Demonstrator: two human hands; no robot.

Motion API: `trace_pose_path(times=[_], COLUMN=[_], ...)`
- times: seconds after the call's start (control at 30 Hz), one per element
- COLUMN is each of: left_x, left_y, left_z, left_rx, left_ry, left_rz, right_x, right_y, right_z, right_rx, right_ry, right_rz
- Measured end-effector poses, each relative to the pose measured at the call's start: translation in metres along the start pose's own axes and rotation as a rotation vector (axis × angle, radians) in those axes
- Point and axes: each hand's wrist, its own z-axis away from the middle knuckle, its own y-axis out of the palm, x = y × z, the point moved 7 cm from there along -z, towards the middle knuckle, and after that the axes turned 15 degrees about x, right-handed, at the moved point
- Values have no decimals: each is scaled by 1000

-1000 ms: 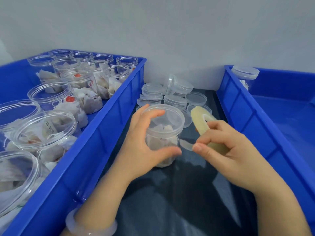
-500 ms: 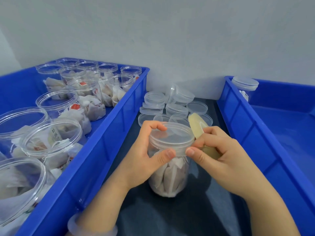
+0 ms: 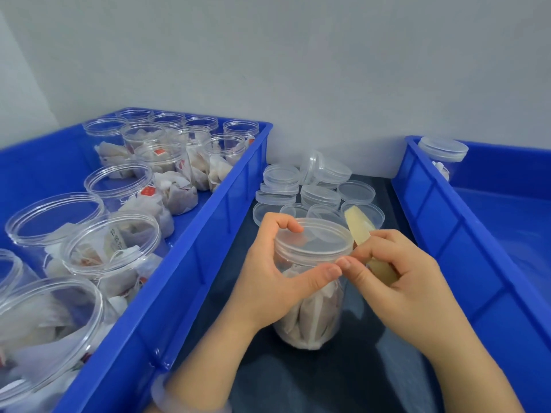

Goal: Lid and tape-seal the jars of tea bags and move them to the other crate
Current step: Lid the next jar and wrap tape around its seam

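Item: lidded jar (image 3: 310, 281) on the bench between the crates, your left hand (image 3: 268, 281) clamped round it, right hand (image 3: 396, 281) gripping the tape roll (image 3: 362, 231). Risk: tape start lifting or creasing if your thumbs slip

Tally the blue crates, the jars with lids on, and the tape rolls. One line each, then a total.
Blue crates: 2, the left crate and the right crate
Lidded jars: 2, the jar of tea bags in the left hand and the corner jar in the right crate
Tape rolls: 1, the tape roll in the right hand
Total: 5
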Motion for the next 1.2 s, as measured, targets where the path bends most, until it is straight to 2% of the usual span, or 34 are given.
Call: trace_pose_path(times=[0.27,0.5,0.6,0.87,1.07,1.2], left_x=[-7,5,7,7,7,9], left_y=[-6,-16,-17,-17,-11,-11], left_z=[-1,-6,-6,-6,-5,-4], left_rx=[-33,27,37,39,88,122], left_ry=[80,88,95,101,51,0], left_rz=[-58,148,197,209,238,270], right_x=[-3,1,-2,-13,-16,-20], right_y=[-4,0,2,-7,-9,-4], right_z=[2,6,6,4,8,7], right_rx=[27,195,242,164,14,60], right_ry=[41,-39,21,173,197,241], right_rz=[35,19,0,10,11,-17])
